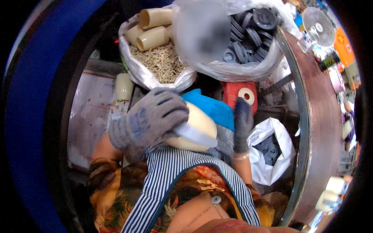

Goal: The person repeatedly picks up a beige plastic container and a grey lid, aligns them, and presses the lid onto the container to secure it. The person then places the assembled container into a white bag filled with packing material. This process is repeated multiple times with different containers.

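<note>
My left hand, in a grey knit glove, is closed over the side of a rounded cream plastic vessel on my lap. A pale grey curved strip, perhaps its handle, runs from under my fingers across the vessel. My right hand, in a dark grey glove, is blurred, its fingers pointing away from me. Its fingertips overlap the edge of a cream ring lying on a red surface; whether they grip it is unclear. A blue cloth lies beyond the vessel.
At the back stand a sack with cream cylinders and small beige pieces, and a clear bag of black round caps. A white bag of grey parts is at right, beside a metal-edged table. A cream cup stands left.
</note>
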The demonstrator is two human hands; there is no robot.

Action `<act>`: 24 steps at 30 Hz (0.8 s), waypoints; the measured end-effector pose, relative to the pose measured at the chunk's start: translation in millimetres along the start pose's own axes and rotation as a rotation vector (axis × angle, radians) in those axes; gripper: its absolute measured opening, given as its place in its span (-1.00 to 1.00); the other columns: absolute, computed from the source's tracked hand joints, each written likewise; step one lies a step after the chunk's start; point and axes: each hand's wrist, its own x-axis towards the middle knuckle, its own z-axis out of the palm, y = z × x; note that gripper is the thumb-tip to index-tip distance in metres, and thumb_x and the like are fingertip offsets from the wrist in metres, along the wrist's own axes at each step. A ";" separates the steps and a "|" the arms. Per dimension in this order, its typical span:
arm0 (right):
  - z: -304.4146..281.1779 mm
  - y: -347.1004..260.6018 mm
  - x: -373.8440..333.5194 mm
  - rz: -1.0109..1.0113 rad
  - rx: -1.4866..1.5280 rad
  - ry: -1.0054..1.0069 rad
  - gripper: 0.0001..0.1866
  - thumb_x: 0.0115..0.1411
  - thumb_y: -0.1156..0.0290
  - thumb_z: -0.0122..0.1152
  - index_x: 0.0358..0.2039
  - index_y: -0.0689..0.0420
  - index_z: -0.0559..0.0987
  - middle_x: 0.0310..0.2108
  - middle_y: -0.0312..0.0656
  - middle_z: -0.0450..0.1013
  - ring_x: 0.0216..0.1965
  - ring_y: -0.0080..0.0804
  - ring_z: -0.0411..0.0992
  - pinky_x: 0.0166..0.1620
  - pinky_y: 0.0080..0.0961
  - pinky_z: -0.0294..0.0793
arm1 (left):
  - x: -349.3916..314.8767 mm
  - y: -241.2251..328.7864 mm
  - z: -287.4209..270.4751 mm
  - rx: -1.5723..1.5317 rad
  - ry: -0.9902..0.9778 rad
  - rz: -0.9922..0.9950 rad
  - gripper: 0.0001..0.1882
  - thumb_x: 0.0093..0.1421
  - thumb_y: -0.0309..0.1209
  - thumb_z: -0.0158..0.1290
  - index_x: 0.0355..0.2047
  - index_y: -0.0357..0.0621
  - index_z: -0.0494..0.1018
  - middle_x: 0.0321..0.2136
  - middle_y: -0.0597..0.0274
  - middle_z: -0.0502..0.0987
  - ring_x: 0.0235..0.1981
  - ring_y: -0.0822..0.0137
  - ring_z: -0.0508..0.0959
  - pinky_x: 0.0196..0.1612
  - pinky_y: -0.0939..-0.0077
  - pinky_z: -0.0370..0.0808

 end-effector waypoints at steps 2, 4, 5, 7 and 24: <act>10.0 -75.5 -21.4 -0.360 -0.140 -0.256 -0.51 0.16 0.18 0.27 0.00 0.24 0.48 -0.07 -0.01 0.45 -0.09 -0.17 0.42 0.07 -0.27 0.37 | 14.5 2.8 9.4 0.022 0.004 -0.001 -0.61 -0.05 -0.16 0.13 -0.25 -0.11 0.48 -0.20 0.21 0.52 -0.07 0.13 0.51 0.12 0.10 0.38; 8.2 -93.7 -40.6 -0.749 -0.773 -0.474 -0.30 -0.09 0.06 0.51 -0.05 0.23 0.47 0.00 0.04 0.43 -0.01 -0.07 0.41 0.12 -0.08 0.33 | 37.2 10.6 27.4 0.063 0.006 0.108 -0.51 -0.01 -0.04 0.12 -0.18 -0.13 0.47 -0.15 0.16 0.51 -0.01 0.12 0.48 0.15 0.10 0.34; -14.2 -68.0 -42.8 -0.933 -0.717 -0.353 -0.25 -0.08 0.11 0.51 0.05 0.24 0.43 0.07 0.08 0.40 0.08 0.03 0.39 0.14 -0.01 0.32 | 40.5 6.6 35.2 0.064 0.058 0.197 -0.43 0.01 0.03 0.12 -0.11 -0.15 0.46 -0.10 0.11 0.49 0.04 0.10 0.45 0.18 0.11 0.31; -52.4 -35.4 -61.6 -0.406 -0.569 -0.055 -0.24 0.09 0.19 0.37 0.23 0.23 0.30 0.11 0.12 0.37 0.12 0.11 0.37 0.17 -0.02 0.33 | 32.0 -19.2 36.2 -0.236 0.276 0.164 -0.22 0.02 0.10 0.18 0.12 -0.16 0.32 0.08 0.01 0.39 0.18 0.01 0.34 0.24 0.10 0.25; -442.6 -185.6 -27.0 -0.372 -1.824 0.816 -0.43 0.31 0.37 0.08 0.30 0.25 0.24 0.21 0.22 0.26 0.20 0.07 0.30 0.23 -0.18 0.31 | -418.4 -361.3 341.1 -1.155 1.544 -1.828 -0.39 0.17 0.01 0.12 0.05 -0.22 0.46 -0.09 -0.11 0.54 -0.13 -0.01 0.52 -0.05 0.11 0.45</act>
